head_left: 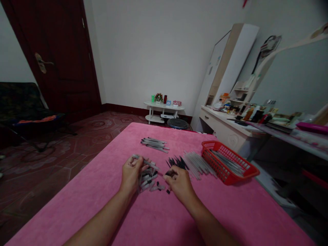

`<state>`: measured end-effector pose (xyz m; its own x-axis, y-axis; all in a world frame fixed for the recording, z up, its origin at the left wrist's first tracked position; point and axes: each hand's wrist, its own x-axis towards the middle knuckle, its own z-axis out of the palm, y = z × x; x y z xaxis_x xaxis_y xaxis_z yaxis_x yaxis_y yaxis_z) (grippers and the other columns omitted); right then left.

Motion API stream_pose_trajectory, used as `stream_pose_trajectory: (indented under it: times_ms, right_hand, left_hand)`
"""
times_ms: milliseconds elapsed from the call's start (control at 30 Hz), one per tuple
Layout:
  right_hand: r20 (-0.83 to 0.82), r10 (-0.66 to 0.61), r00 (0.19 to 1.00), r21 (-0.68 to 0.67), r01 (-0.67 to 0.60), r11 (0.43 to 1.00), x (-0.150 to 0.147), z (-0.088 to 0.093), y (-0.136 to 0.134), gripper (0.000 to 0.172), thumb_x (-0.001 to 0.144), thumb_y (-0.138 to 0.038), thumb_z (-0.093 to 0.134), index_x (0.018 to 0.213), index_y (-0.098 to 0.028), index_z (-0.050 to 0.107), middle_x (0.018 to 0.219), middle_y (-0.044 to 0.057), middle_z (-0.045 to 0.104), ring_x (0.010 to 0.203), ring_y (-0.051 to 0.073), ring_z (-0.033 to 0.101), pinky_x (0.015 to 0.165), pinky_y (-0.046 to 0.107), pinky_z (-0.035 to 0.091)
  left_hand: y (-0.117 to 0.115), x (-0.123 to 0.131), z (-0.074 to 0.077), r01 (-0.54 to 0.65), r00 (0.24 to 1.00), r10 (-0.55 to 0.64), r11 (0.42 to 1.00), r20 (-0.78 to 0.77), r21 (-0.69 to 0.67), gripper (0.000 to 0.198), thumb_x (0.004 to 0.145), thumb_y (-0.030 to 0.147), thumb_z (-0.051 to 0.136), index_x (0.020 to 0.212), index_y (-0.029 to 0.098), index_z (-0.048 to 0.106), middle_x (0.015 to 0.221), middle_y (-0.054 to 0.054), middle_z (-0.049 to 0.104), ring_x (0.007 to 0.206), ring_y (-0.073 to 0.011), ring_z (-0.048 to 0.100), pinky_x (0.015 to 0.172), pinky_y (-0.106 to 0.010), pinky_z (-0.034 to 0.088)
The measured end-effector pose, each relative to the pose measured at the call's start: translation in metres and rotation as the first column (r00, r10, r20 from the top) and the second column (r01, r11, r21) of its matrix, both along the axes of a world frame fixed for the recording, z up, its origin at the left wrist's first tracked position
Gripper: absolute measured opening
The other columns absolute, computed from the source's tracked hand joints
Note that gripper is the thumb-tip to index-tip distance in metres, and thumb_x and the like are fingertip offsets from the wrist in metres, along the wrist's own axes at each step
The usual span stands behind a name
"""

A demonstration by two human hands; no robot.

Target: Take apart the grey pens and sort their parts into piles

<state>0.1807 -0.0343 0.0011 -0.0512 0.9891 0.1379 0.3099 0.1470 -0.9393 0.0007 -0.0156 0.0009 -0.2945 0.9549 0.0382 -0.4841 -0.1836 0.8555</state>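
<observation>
My left hand (131,173) is closed around a translucent pen barrel (153,165), which points to the right. Opposite its tip, my right hand (179,180) has its fingertips pinched together; a small dark piece seems to be between them, too small to name. Below the barrel lies a pile of clear pen caps with black parts (148,180). A few tiny black plugs (168,191) are scattered nearby. Just beyond my right hand are several black pen tips (177,162), beside a row of clear barrels (197,164).
A bundle of assembled-looking pens (154,144) lies farther back on the pink tablecloth (102,191). To the right, a red plastic basket (227,171) holds several long thin rods. Beyond the table are a round stool (177,123) and a cluttered dresser (228,124).
</observation>
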Motion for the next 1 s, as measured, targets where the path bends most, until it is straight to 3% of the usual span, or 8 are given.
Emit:
stream_pose_trajectory:
  times_ms: [133, 233, 333, 433, 533, 633, 833, 1000]
  right_hand:
    - [-0.312, 0.087, 0.946, -0.242, -0.168, 0.955, -0.004, 0.009, -0.006, 0.022, 0.07, -0.039, 0.058, 0.076, -0.018, 0.052, 0.056, -0.002, 0.057, 0.036, 0.009, 0.047, 0.033, 0.019, 0.032]
    - [-0.435, 0.127, 0.892, -0.284, -0.269, 0.92, -0.009, 0.012, -0.01, 0.03, 0.07, -0.044, 0.059, 0.081, -0.017, 0.053, 0.06, -0.003, 0.057, 0.037, 0.008, 0.045, 0.033, 0.018, 0.03]
    - [-0.299, 0.155, 0.942, -0.224, -0.227, 0.948, -0.012, 0.01, -0.01, 0.032, 0.071, -0.047, 0.061, 0.074, -0.016, 0.054, 0.052, -0.005, 0.051, 0.036, 0.005, 0.037, 0.035, 0.017, 0.026]
    - [-0.079, 0.241, 0.967, -0.127, -0.249, 0.96, -0.003, 0.011, -0.005, 0.025, 0.071, -0.037, 0.061, 0.064, -0.014, 0.057, 0.051, -0.003, 0.052, 0.044, 0.007, 0.041, 0.042, 0.019, 0.031]
    - [0.212, 0.384, 0.899, -0.118, -0.367, 0.923, 0.023, 0.022, 0.003, 0.014, 0.067, -0.021, 0.059, 0.056, -0.012, 0.061, 0.049, -0.003, 0.05, 0.049, 0.008, 0.042, 0.047, 0.02, 0.028]
    - [0.344, 0.523, 0.78, -0.226, -0.472, 0.852, 0.056, 0.033, 0.011, 0.009, 0.064, -0.018, 0.06, 0.06, -0.012, 0.066, 0.051, -0.004, 0.051, 0.051, 0.008, 0.043, 0.05, 0.02, 0.029]
    - [0.43, 0.254, 0.866, -0.18, -0.194, 0.964, 0.083, 0.029, 0.025, 0.016, 0.068, -0.022, 0.057, 0.057, -0.013, 0.064, 0.053, -0.001, 0.057, 0.052, 0.011, 0.048, 0.052, 0.022, 0.032]
    - [0.638, 0.017, 0.77, -0.062, 0.03, 0.998, 0.069, 0.026, 0.022, 0.022, 0.071, -0.033, 0.061, 0.059, -0.015, 0.066, 0.054, 0.001, 0.058, 0.055, 0.012, 0.05, 0.051, 0.023, 0.026]
  left_hand:
    - [0.0, -0.001, 0.002, -0.007, 1.0, 0.007, 1.0, -0.007, -0.007, 0.036, 0.068, 0.04, 0.075, 0.085, 0.015, 0.056, 0.077, -0.004, 0.071, 0.065, -0.0154, 0.069, 0.062, -0.024, 0.056]
    - [-0.003, 0.003, 0.002, 0.047, 0.998, -0.047, 0.999, -0.03, 0.007, 0.034, 0.07, 0.04, 0.074, 0.086, 0.016, 0.055, 0.076, -0.003, 0.071, 0.067, -0.016, 0.07, 0.061, -0.024, 0.055]
    - [-0.005, 0.005, 0.002, 0.076, 0.995, -0.075, 0.997, -0.059, 0.008, 0.034, 0.07, 0.04, 0.074, 0.086, 0.016, 0.055, 0.076, -0.003, 0.071, 0.068, -0.0156, 0.07, 0.06, -0.023, 0.055]
    - [-0.002, -0.001, 0.001, 0.02, 0.998, -0.022, 1.0, -0.066, -0.024, 0.036, 0.07, 0.042, 0.073, 0.086, 0.015, 0.057, 0.074, -0.002, 0.069, 0.063, -0.0144, 0.068, 0.057, -0.022, 0.054]
    - [0.005, -0.011, 0.0, -0.119, 0.993, 0.117, 0.991, -0.027, -0.055, 0.036, 0.068, 0.041, 0.074, 0.086, 0.014, 0.058, 0.075, -0.002, 0.069, 0.065, -0.0139, 0.068, 0.057, -0.021, 0.054]
    - [0.012, -0.021, -0.003, -0.229, 0.973, 0.231, 0.973, 0.031, -0.036, 0.034, 0.068, 0.038, 0.074, 0.086, 0.015, 0.057, 0.077, -0.002, 0.068, 0.072, -0.015, 0.07, 0.063, -0.023, 0.056]
    - [0.012, -0.019, -0.003, -0.22, 0.975, 0.221, 0.975, 0.031, -0.03, 0.032, 0.069, 0.038, 0.074, 0.084, 0.015, 0.057, 0.079, -0.003, 0.069, 0.075, -0.016, 0.07, 0.066, -0.025, 0.056]
    - [0.003, -0.008, -0.001, -0.076, 0.997, 0.075, 0.997, -0.032, -0.012, 0.035, 0.07, 0.042, 0.073, 0.085, 0.014, 0.057, 0.081, -0.004, 0.071, 0.071, -0.016, 0.07, 0.065, -0.025, 0.056]
